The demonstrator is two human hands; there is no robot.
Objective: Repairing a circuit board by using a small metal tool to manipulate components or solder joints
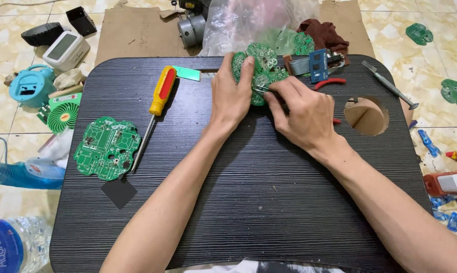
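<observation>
My left hand (232, 93) presses down on a stack of green circuit boards (263, 63) near the far edge of the black lap table (258, 202). My right hand (301, 112) pinches a thin metal tool, likely tweezers (261, 89), with its tip on the boards. Red-handled cutters (330, 82) lie partly hidden behind my right hand. A separate green circuit board (107, 147) rests flat at the table's left side. Beside it lies a screwdriver (160, 96) with a yellow and red handle.
A round hole (366, 116) opens in the table's right side, with a metal tool (390, 85) beyond it. A blue board with ribbon cable (314, 64), a plastic bag (248, 20) and a motor (190, 28) sit behind. Bottles (13, 242), a green fan grille (62, 112) and boards litter the floor.
</observation>
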